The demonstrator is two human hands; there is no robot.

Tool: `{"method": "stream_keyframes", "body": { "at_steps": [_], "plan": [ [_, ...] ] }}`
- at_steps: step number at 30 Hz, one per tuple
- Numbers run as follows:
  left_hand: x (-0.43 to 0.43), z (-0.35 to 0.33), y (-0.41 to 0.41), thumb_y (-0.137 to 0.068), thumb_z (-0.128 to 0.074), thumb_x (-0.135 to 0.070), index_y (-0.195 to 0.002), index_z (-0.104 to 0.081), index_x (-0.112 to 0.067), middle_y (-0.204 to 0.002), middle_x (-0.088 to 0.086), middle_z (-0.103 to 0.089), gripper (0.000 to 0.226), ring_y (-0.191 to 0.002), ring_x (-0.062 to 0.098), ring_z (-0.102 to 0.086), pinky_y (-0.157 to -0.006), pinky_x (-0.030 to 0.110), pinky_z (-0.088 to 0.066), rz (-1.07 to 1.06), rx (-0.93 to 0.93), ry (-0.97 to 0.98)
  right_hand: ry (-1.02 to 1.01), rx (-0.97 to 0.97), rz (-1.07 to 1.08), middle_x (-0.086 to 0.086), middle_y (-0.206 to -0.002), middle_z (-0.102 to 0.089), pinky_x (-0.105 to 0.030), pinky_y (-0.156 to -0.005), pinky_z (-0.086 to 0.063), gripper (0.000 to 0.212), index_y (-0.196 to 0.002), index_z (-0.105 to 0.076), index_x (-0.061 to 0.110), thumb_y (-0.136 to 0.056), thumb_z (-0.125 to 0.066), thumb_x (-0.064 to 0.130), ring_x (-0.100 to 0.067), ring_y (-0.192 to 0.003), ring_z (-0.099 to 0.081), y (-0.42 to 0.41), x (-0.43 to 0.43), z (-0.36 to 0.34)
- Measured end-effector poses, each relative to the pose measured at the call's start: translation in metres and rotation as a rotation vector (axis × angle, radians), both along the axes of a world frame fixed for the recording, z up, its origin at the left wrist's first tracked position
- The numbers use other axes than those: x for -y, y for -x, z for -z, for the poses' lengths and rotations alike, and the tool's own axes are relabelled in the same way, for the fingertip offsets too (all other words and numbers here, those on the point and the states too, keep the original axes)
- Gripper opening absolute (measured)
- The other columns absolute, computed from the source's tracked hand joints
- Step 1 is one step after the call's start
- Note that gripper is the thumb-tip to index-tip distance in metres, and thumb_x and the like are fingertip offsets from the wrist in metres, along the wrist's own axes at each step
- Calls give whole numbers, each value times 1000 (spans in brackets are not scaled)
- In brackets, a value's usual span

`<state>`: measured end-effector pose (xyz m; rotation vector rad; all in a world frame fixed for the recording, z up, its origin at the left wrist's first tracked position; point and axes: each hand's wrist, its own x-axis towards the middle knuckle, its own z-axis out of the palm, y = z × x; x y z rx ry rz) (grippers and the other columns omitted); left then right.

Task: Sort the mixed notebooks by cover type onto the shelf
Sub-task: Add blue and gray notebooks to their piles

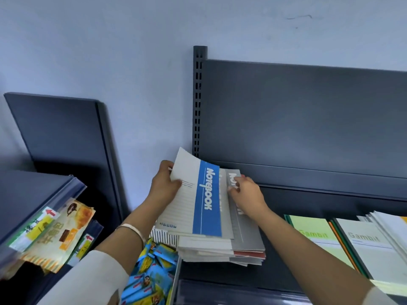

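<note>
Left hand, right hand, one stack

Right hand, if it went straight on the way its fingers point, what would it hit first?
The right hand pinches the grey notebook. Past that, likely the blue-band notebook tilted up in the left hand; depth is unclear.

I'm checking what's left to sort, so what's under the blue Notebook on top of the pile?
Under the blue notebook lies a grey notebook, its far edge pinched by the right hand, then more stacked notebooks. Only their edges show, one red; their covers are hidden.
</note>
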<state>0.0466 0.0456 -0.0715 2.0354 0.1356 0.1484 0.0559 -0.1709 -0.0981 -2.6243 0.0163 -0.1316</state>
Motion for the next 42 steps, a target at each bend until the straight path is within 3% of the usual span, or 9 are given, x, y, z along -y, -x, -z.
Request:
{"method": "stream_keyframes", "body": {
  "at_steps": [2,6,9,13,22,29,33,37,42],
  "plan": [
    [-1,-2,0,-90,-53,-6,-105,-37,-25,-115,7,-58,29,-98,30,-58,-82,38,-50,-11,34,113,-151,-24,10,-12,-112,-58,-22,-59,-38,11,-96,-58,13,-95,-49,19,-22,-84,-56,-3,-5,-4],
    [2,-9,2,-90,-53,-7,-107,-37,-27,-114,10,-61,31,-99,33,-61,-88,52,-51,-43,57,259,-732,-249,30,-11,-108,-68,-38,-81,-56,19,-102,-63,10,-97,-46,14,-27,-95,-67,-2,-15,-7],
    [6,-12,1,-89,-55,-9,-109,-41,-23,-117,10,-60,28,-101,32,-61,-90,51,-50,-40,20,268,-897,-240,61,-10,-110,-67,-36,-73,-57,14,-98,-60,15,-98,-47,15,-24,-93,-69,4,-20,-11],
    [22,-15,2,-92,-53,-11,-116,-45,-14,-119,9,-58,25,-107,27,-57,-93,45,-49,9,-10,244,-868,-98,106,-10,-103,-69,-45,-81,-57,9,-96,-56,14,-97,-48,16,-26,-93,-68,8,-8,-18],
    [124,-37,21,-96,-44,-14,-124,-39,-11,-109,1,-53,28,-95,18,-51,-75,27,-40,129,111,83,-724,90,269,-9,-97,-68,-51,-84,-54,11,-94,-56,15,-96,-45,16,-32,-91,-66,43,99,-27],
    [267,-33,54,-92,-45,-2,-127,-41,-14,-105,2,-56,38,-89,19,-55,-69,29,-44,235,60,268,-660,172,462,-11,-100,-66,-44,-84,-53,14,-104,-55,13,-98,-42,15,-32,-92,-63,114,242,-36],
    [350,-21,79,-91,-42,1,-126,-41,-15,-112,8,-58,39,-95,23,-57,-77,34,-47,308,-18,354,-575,202,538,-15,-104,-64,-38,-79,-47,22,-112,-56,6,-98,-41,15,-32,-92,-58,155,325,-34],
    [413,-10,99,-92,-41,0,-128,-39,-17,-113,7,-58,40,-96,24,-57,-74,32,-48,307,-68,354,-533,186,632,-17,-114,-61,-42,-86,-46,30,-123,-52,7,-100,-37,20,-36,-102,-56,186,390,-31],
    [457,1,107,-94,-39,-2,-133,-35,-18,-111,7,-57,42,-88,22,-56,-72,33,-47,245,-130,258,-460,218,779,-23,-116,-61,-37,-79,-39,31,-124,-52,5,-98,-36,9,-40,-108,-54,210,451,-30]
  ]
}}
